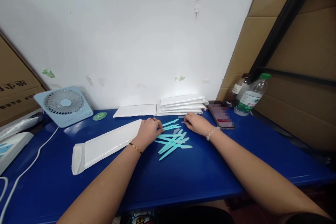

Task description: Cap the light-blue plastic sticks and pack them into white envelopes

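Observation:
Several turquoise plastic sticks (172, 144) lie crossed in a loose pile on the blue table (183, 178). At the pile's upper left, my left hand (150, 131) is closed at the ends of a few turquoise sticks; its palm side is hidden. It also rests by the near end of a long white padded envelope (110, 143), which lies slanting to the left with its flap end outward. My right hand (195, 123) is to the right of the pile, fingers curled together at a small translucent piece (181, 117) on the table.
White padded envelopes (181, 105) are stacked against the wall, with another (135, 110) beside them. A phone (222, 115) and two bottles (250, 98) stand or lie at the right. A blue fan (64, 104) and green disc (100, 116) are at the left.

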The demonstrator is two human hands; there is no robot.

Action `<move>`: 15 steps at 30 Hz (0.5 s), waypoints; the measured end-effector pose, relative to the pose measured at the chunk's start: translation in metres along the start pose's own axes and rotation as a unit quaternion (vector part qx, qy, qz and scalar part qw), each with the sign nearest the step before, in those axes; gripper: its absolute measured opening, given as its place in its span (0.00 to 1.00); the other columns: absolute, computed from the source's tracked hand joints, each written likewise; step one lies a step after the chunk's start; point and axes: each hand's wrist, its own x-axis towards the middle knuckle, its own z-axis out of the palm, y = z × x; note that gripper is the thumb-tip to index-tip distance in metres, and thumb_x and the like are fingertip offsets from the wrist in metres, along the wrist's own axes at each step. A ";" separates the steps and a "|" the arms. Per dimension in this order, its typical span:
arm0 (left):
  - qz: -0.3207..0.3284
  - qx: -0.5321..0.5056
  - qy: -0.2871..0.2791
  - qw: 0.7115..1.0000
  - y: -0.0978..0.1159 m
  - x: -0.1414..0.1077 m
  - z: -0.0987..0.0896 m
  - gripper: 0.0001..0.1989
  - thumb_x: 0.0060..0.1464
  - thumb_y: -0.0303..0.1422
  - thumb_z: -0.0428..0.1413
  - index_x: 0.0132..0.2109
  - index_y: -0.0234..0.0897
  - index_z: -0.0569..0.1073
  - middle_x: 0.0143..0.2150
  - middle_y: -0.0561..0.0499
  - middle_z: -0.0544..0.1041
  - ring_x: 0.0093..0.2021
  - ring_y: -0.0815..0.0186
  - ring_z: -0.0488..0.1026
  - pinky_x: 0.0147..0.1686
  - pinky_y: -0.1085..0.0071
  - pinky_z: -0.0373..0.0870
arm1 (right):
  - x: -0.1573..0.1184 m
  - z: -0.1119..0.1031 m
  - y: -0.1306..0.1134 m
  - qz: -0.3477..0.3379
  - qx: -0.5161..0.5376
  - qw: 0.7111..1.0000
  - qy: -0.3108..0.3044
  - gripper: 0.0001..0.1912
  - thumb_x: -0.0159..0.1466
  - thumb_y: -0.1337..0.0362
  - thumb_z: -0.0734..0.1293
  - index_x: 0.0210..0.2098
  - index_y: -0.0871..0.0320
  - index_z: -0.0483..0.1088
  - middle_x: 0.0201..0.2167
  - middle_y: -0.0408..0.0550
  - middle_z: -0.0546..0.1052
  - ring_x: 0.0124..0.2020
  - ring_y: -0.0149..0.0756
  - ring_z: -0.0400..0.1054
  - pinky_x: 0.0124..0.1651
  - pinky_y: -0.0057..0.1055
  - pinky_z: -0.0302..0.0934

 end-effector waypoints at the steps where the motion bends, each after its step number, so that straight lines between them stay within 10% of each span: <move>1: -0.003 0.001 -0.007 1.000 0.000 0.001 0.000 0.08 0.52 0.38 0.54 0.33 0.40 0.74 0.37 0.49 0.76 0.44 0.57 0.69 0.43 0.64 0.61 | 0.000 -0.001 -0.002 0.002 -0.012 1.000 0.000 0.06 0.61 0.70 0.61 0.34 0.61 0.69 0.35 0.52 0.71 0.36 0.36 0.66 0.40 0.30 0.59; 15: -0.054 -0.145 -0.004 0.988 -0.015 0.006 0.002 0.08 0.52 0.39 0.53 0.34 0.39 0.72 0.30 0.53 0.75 0.30 0.66 0.70 0.27 0.72 0.58 | -0.009 -0.010 0.003 0.064 0.363 0.929 0.017 0.12 0.63 0.57 0.61 0.38 0.59 0.70 0.29 0.45 0.73 0.29 0.32 0.66 0.32 0.27 0.59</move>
